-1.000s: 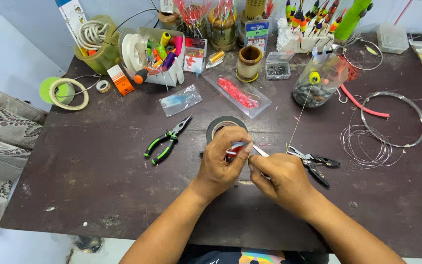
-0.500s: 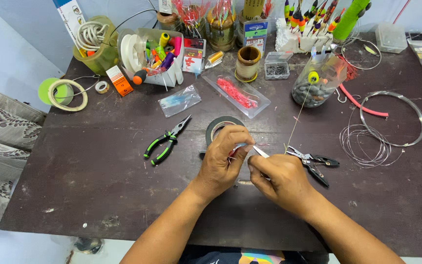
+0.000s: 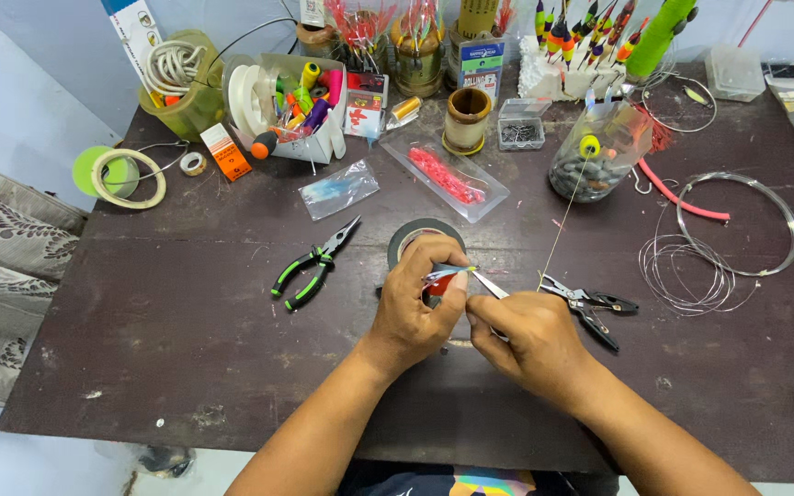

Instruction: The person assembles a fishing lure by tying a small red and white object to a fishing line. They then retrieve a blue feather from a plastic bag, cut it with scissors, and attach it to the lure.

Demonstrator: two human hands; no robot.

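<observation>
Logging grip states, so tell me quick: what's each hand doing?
Left hand: closed, pinching a small lure.
Right hand: closed on a thin silver tool.

A dark, scuffed table (image 3: 186, 367) carries green-handled pliers (image 3: 312, 266) left of centre, black pliers (image 3: 590, 306) right of centre, wire coils (image 3: 719, 248) at right, and tape rings (image 3: 126, 176) at upper left.

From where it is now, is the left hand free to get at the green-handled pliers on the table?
Probably not straight away: the left hand is pinching a small lure-like piece with the right hand. The green-handled pliers lie just to its left on bare tabletop, nothing between, so the path itself looks open.
</observation>
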